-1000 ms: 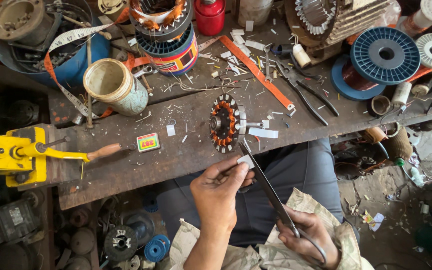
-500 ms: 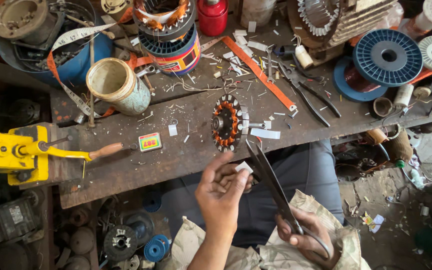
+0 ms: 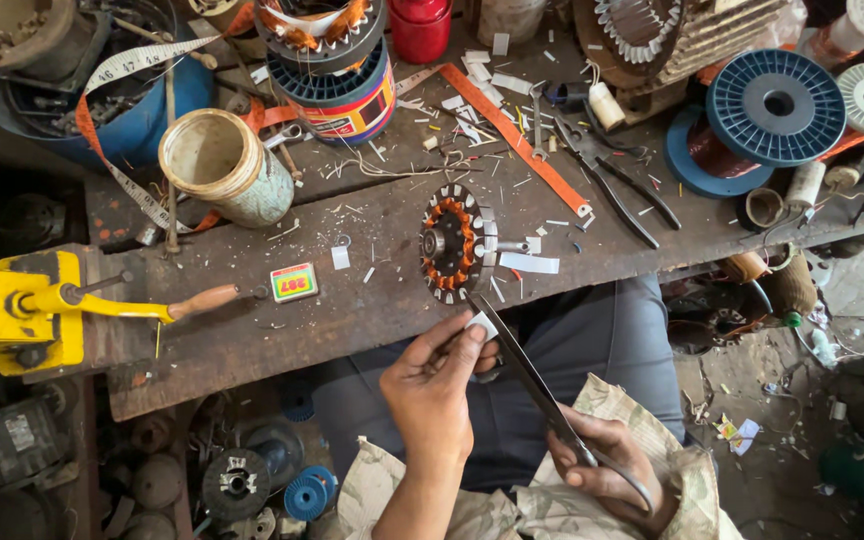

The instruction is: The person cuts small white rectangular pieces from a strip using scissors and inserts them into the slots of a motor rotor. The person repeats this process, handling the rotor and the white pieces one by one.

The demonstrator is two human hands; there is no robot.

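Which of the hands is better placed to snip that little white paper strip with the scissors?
Probably the right hand: it grips the scissors by their handles, while the left hand pinches the paper strip against the blades.

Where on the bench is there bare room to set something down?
Barest patch: the front edge of the bench, between the yellow winder's handle and the left hand. A smaller gap lies between the tin can and the stator. The back, around spools and pliers, is crowded.

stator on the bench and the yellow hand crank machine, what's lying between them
In the head view, between the stator and the yellow crank machine lie a small red-and-green box, white paper scraps and the crank's wooden handle.
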